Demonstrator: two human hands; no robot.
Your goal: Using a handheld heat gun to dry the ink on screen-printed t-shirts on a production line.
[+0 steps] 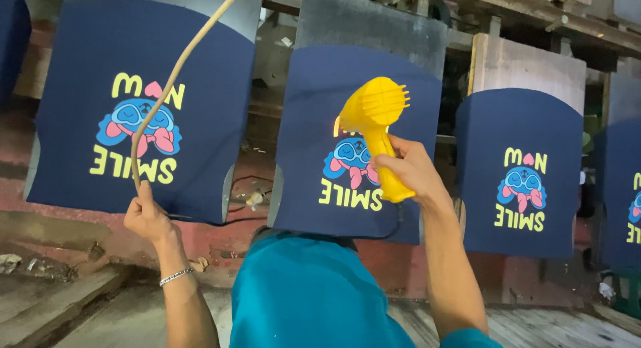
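Overhead, the right hand (410,167) has its fingers wrapped fully around the handle of a yellow plastic hair dryer (375,124), whose vented back faces the camera and whose nozzle points at the middle dark navy printed fabric panel (357,141). The left hand (143,214) is closed in a fist around a pale tan cord (175,74) that loops up and away toward the top edge of the view; a silver chain bracelet (176,276) sits on that wrist.

Judging by the row, printing looks done on every panel in sight: the left navy panel (140,107), the middle one and the right navy panel (519,171) each carry the same design, yellow lettering with a pink heart above a blue and pink cartoon creature, seen upside down from here. Each panel is stretched over a grey board (527,67) mounted on rough wooden framing. The dryer is held just in front of the middle panel's print, so drying seems to be in hand there; whether the neighbouring prints are dry cannot be told. A teal garment (307,294) fills the bottom centre
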